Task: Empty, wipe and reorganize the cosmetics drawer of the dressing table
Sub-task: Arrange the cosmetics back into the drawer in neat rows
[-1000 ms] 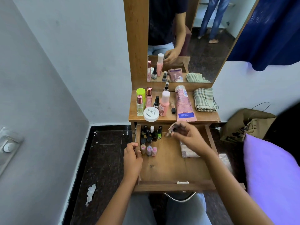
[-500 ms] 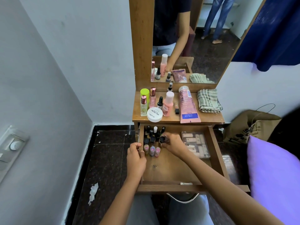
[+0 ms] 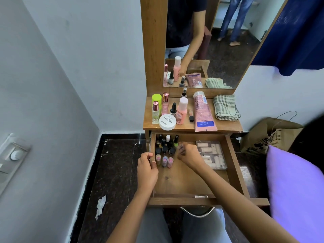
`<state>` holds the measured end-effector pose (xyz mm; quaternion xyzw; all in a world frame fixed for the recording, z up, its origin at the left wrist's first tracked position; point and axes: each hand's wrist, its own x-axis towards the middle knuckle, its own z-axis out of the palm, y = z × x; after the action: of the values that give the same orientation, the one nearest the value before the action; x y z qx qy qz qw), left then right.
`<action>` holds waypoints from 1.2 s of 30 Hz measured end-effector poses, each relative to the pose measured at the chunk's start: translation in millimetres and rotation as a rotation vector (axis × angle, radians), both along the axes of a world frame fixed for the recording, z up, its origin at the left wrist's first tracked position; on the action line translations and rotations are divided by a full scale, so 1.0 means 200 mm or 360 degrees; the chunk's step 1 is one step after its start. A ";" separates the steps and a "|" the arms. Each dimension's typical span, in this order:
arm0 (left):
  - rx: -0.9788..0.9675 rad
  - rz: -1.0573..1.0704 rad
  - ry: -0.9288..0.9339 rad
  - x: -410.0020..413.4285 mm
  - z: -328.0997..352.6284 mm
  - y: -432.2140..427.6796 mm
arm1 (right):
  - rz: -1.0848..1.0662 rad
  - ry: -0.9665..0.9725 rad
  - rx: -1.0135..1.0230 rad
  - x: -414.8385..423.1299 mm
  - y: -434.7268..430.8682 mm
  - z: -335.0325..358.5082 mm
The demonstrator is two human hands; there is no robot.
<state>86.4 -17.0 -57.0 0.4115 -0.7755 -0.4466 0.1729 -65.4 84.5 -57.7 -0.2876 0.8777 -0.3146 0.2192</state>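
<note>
Drawer being restocked, steadied at its left wall

The drawer (image 3: 185, 179) is pulled out below the tabletop (image 3: 228, 126); its left wall is gripped by the left hand (image 3: 147, 170), fingers curled over the edge, likely to steady it. The right hand (image 3: 188, 156) is loosely curled beside the small bottles (image 3: 166, 146) grouped in the drawer's back-left corner; whether anything is pinched cannot be told. A clear box (image 3: 211, 153) is kept at the drawer's right, the front bare wood.

White round jar lid (image 3: 167, 122) is reading "NAIL POLISH" and "zucio". Pink tube (image 3: 203, 111) is showing "Vaseline". Paper bag (image 3: 268, 135) print is reading "basket", partly cut off.
</note>
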 end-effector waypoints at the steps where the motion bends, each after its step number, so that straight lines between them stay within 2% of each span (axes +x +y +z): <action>1: -0.0001 0.0003 -0.0002 0.00 0.00 0.00 | -0.0005 -0.0004 0.0045 0.01 0.02 0.01; 8: 0.0015 0.0007 0.0007 0.00 0.00 0.00 | 0.0057 -0.0280 0.0204 0.12 0.06 -0.02; 16: 0.0016 0.0001 0.0026 0.00 0.00 0.00 | 0.0080 -0.0112 0.0199 0.16 -0.01 -0.07; 36: 0.0025 0.0003 0.0029 0.00 -0.03 0.00 | 0.0117 -0.0042 0.0099 0.17 -0.03 -0.11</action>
<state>86.9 -17.4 -62.1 0.4095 -0.7699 -0.4563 0.1771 -31.4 78.9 -79.0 -0.3085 0.8729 -0.2826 0.2511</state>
